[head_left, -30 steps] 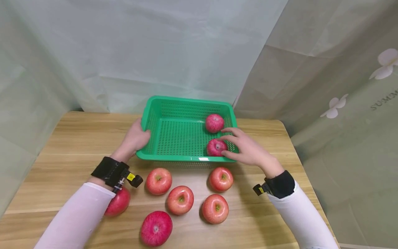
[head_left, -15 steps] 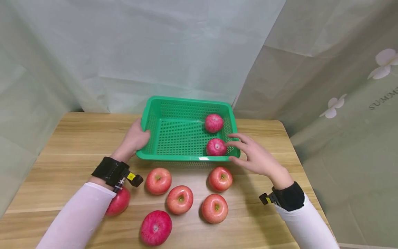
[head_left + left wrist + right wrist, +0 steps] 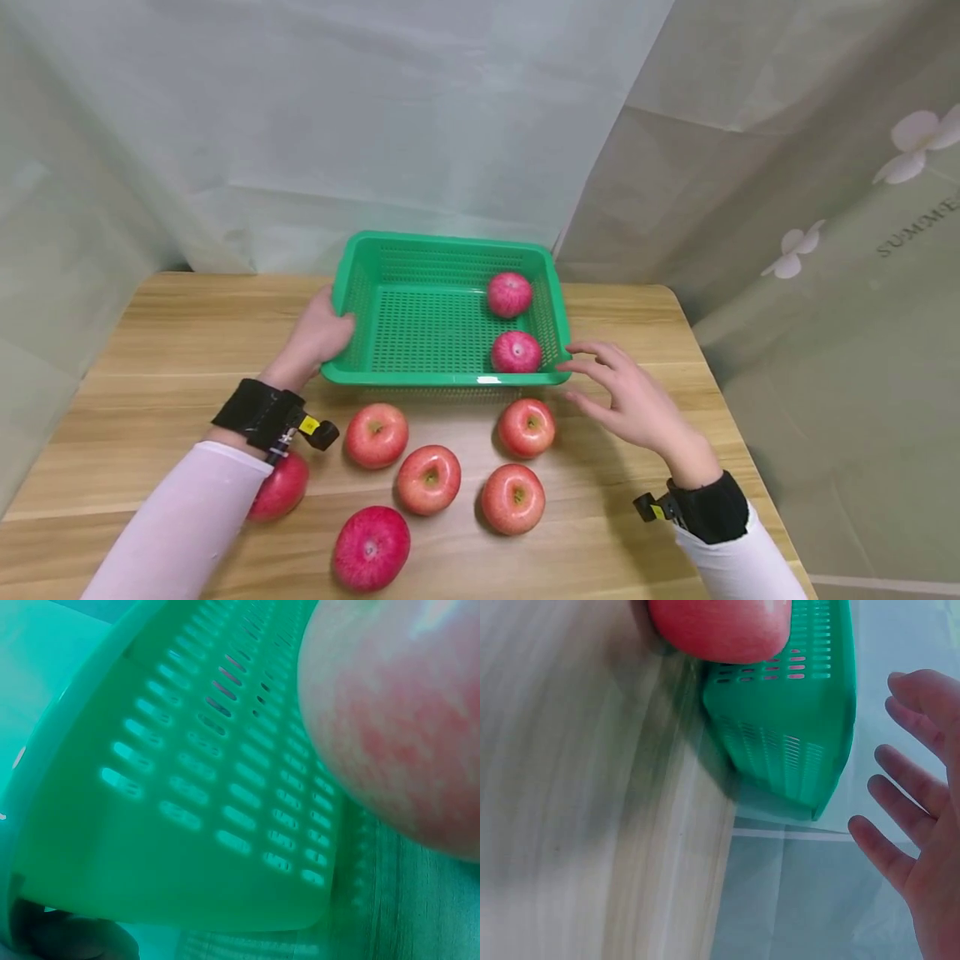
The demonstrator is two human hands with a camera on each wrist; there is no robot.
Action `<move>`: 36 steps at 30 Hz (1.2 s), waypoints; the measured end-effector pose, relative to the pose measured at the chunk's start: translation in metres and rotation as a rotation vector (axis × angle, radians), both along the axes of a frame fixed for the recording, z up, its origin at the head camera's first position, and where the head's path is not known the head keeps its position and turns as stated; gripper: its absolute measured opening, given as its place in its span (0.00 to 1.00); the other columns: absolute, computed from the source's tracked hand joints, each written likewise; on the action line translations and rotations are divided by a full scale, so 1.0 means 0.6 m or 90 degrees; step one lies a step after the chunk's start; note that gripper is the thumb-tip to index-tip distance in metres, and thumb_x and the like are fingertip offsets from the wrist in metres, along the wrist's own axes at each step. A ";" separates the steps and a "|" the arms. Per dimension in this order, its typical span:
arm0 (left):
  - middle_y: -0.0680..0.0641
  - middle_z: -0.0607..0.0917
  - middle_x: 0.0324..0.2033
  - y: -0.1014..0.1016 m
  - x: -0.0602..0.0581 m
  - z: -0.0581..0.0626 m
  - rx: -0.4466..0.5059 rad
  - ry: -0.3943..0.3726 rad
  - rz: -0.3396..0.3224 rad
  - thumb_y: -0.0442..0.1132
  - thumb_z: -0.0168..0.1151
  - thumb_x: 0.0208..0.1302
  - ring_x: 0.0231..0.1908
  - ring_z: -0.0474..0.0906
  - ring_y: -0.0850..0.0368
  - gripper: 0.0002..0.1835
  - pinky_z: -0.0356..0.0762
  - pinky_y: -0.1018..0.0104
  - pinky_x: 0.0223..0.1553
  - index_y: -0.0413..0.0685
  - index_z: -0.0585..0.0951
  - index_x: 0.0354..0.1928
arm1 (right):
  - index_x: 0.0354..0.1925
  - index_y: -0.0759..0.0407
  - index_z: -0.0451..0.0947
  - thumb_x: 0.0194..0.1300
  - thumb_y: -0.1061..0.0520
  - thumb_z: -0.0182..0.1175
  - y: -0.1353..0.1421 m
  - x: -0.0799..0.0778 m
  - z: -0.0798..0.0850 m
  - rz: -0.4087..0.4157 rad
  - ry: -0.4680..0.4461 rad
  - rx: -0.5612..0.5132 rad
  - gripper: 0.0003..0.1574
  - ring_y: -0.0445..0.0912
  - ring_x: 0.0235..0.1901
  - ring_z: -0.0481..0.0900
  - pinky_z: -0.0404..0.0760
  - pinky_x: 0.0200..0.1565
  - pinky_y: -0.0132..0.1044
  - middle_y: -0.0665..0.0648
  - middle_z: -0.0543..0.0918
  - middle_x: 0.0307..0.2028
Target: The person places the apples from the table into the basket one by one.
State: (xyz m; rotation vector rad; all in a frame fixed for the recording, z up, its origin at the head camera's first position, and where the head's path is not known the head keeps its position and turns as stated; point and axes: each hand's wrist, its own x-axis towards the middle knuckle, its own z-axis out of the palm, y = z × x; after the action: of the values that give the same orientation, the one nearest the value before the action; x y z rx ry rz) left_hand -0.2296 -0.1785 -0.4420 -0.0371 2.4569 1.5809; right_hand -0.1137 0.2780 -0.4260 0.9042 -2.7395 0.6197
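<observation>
Head view: left fingers (image 3: 346, 326) grip the green basket (image 3: 427, 329), right fingers (image 3: 588, 367) spread beside it.

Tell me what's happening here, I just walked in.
A person is working with a green basket of apples at a wooden table. Their left hand grips the rim at the basket's left end. Their right hand is spread open by the right end, holding nothing. Two apples sit inside, both toward the right end. Six more apples lie on the table in front of the basket, the leftmost partly hidden by the left arm.
</observation>
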 end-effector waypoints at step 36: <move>0.26 0.74 0.63 0.002 0.001 0.000 -0.001 0.014 0.001 0.31 0.45 0.76 0.52 0.81 0.33 0.32 0.88 0.44 0.46 0.29 0.57 0.79 | 0.70 0.41 0.78 0.61 0.42 0.79 -0.060 0.055 -0.072 0.077 -0.071 0.013 0.41 0.54 0.71 0.72 0.79 0.65 0.58 0.57 0.74 0.72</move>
State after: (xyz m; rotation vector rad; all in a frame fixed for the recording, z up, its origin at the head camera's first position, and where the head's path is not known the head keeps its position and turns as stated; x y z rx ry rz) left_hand -0.2292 -0.1773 -0.4417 -0.0226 2.4745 1.5892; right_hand -0.0805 0.2423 -0.4693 1.0789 -2.8101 0.6846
